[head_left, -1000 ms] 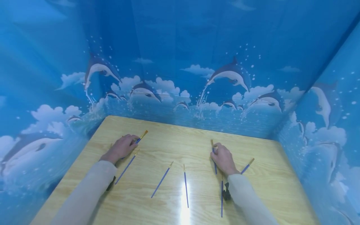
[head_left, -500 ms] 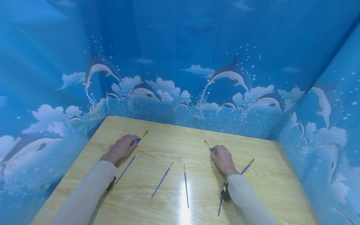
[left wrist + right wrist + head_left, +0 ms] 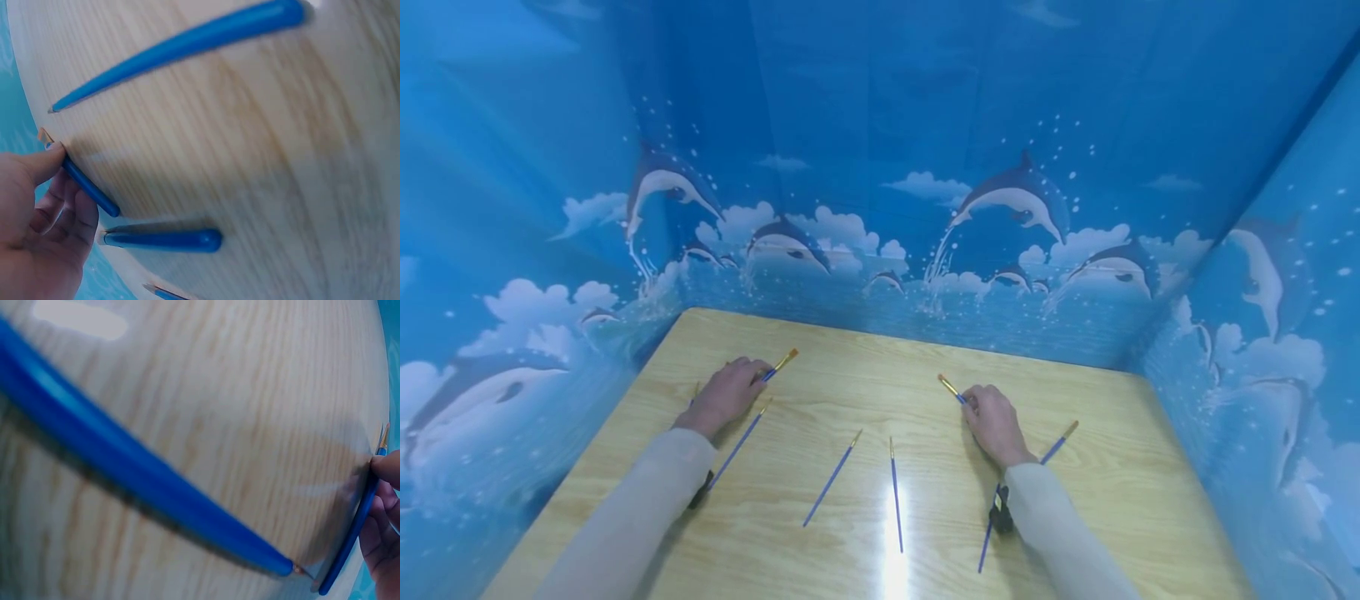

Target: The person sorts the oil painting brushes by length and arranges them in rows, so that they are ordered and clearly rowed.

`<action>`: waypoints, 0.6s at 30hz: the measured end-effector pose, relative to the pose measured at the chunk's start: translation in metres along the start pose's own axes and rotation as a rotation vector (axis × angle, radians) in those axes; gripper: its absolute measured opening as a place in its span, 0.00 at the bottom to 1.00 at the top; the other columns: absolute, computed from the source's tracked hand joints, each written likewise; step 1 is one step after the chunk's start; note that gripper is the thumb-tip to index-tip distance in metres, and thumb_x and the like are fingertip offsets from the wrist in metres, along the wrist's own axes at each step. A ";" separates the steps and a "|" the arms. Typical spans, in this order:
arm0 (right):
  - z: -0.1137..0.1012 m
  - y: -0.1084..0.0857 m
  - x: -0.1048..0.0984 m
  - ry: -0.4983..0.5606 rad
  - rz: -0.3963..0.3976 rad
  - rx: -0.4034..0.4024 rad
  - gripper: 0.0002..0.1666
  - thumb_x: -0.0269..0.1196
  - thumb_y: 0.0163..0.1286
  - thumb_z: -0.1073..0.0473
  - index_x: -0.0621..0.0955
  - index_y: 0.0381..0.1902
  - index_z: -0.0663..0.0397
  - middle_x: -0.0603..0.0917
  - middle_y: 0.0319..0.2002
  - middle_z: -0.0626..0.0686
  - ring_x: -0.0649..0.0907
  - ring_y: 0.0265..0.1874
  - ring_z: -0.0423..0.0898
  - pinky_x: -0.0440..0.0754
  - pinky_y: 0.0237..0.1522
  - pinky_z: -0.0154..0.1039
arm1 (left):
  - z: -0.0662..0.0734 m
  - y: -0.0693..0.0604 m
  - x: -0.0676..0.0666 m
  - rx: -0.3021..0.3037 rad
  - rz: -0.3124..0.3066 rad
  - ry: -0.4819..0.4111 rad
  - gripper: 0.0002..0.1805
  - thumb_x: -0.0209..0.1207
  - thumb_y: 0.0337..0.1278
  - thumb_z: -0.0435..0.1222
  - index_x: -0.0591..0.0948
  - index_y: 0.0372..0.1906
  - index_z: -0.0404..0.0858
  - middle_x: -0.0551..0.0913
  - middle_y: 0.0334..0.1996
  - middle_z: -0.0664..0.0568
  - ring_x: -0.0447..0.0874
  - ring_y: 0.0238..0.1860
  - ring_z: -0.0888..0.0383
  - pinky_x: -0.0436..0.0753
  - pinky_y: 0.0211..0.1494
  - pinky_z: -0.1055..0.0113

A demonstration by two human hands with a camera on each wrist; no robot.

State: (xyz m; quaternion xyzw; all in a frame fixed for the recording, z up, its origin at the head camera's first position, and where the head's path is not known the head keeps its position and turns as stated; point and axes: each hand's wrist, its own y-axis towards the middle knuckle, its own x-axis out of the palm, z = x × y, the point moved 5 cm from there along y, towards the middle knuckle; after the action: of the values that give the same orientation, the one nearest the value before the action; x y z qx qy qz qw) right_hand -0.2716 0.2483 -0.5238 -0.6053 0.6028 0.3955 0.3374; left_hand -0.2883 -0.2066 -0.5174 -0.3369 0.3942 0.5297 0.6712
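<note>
At the table's far left, my left hand (image 3: 726, 393) pinches a flat paintbrush (image 3: 786, 359) by its blue handle; its bristles point up and right. The left wrist view shows the thumb and fingers on this brush's handle (image 3: 90, 187). My right hand (image 3: 996, 423) holds another paintbrush (image 3: 951, 388) near its ferrule, with the bristles pointing up and left. Its blue handle (image 3: 351, 540) appears in the right wrist view. A thin brush (image 3: 741, 443) lies beside the left hand, and one brush (image 3: 987, 546) lies partly under the right wrist.
Two thin brushes (image 3: 832, 477) lie mid-table, the other brush (image 3: 896, 500) near a glare spot. Right of the right wrist is a brush (image 3: 1060, 442). A brush tip (image 3: 696, 388) shows behind the left wrist. A dolphin-print curtain (image 3: 880, 208) surrounds the wooden table (image 3: 850, 375).
The brush in my right hand has swung from nearly upright to leaning left. The brush under the right wrist has tilted, its lower end shifting left. My left hand has barely moved.
</note>
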 end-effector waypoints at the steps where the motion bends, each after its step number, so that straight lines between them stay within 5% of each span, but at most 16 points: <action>1: 0.000 0.000 0.000 0.000 -0.001 0.002 0.13 0.66 0.76 0.64 0.86 0.56 0.62 0.86 0.44 0.58 0.85 0.44 0.53 0.88 0.50 0.52 | 0.001 0.000 0.000 -0.003 0.003 0.004 0.20 0.57 0.83 0.35 0.79 0.71 0.34 0.84 0.59 0.36 0.83 0.63 0.36 0.82 0.68 0.36; 18: 0.004 0.001 0.000 0.036 -0.016 -0.021 0.12 0.67 0.77 0.63 0.86 0.54 0.62 0.86 0.45 0.59 0.86 0.45 0.55 0.87 0.53 0.56 | 0.019 0.002 -0.007 0.043 -0.011 0.091 0.10 0.57 0.81 0.30 0.81 0.59 0.34 0.86 0.45 0.42 0.87 0.48 0.42 0.87 0.58 0.41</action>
State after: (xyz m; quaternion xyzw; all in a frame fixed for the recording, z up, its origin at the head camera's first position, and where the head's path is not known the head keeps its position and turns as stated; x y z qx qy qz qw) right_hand -0.2731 0.2520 -0.5255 -0.6206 0.6000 0.3879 0.3232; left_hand -0.2877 -0.1926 -0.5019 -0.3485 0.4337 0.5016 0.6625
